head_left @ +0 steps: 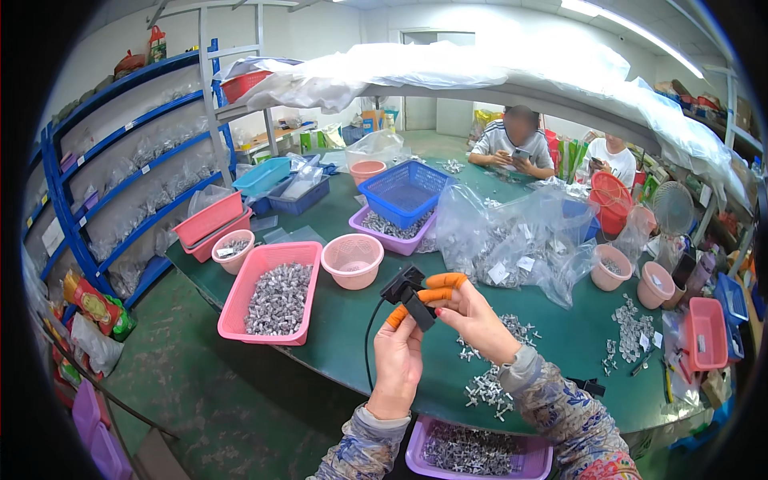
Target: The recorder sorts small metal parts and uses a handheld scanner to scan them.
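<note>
Both hands are raised over the near edge of the green table (352, 336), around a small black device with a hinged clip (406, 290) and a thin black cable. My left hand (396, 364) grips its lower part from below. From the right, my right hand (480, 320) pinches the same device between thumb and fingers. Orange finger covers sit on several fingertips. Beneath my right wrist, loose silvery metal parts (488, 390) lie scattered on the table. Below the table edge, between my forearms, a purple basket (414, 458) holds more small metal pieces.
To the left stand a pink basket (232, 324) of metal parts and a round pink basket (352, 276). A blue basket (406, 200) rests on a purple one. Transparent bags (512, 240) of parts lie ahead. Two people sit across the table. Another black device (588, 386) lies beside my right forearm.
</note>
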Motion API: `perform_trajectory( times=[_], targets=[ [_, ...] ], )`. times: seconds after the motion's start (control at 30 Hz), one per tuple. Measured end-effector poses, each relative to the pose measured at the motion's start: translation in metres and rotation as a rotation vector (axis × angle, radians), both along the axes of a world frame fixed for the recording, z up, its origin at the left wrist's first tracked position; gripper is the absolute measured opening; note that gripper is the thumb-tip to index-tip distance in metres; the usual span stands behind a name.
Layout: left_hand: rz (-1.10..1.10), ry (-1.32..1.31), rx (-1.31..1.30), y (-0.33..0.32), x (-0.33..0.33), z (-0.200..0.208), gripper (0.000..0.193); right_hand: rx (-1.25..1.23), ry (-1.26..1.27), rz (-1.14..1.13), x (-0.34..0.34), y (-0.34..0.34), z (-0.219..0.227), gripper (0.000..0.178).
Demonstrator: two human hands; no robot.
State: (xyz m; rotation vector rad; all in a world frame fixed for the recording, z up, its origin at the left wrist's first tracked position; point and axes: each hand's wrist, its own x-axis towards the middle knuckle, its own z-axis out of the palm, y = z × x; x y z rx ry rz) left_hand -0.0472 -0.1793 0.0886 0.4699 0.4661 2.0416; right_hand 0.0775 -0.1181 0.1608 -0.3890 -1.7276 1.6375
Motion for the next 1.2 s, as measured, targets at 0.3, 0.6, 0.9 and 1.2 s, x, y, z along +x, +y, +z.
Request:
perform_trajectory(
  times=[0.3, 0.6, 0.9, 1.2],
  targets=[
    [-0.067, 0.119, 0.070, 0.012, -0.003, 0.017, 0.028, 0.491, -0.053, -0.326, -0.009, -0.015, 0.020, 0.045],
    [-0.111, -0.098, 0.210, 0.003, -0.008, 0.042, 0.027, 0.397, 0.055, -0.226, -0.006, -0.015, 0.010, 0.053],
    [0.072, 0.047, 0.143, 0.006, -0.007, 0.041, 0.029, 0.111, -0.138, -0.149, -0.003, -0.020, 0.024, 0.036],
    [0.076, 0.490, 0.083, 0.008, 0.001, 0.023, 0.030, 0.324, -0.212, -0.407, -0.012, -0.011, 0.012, 0.029]
  ],
)
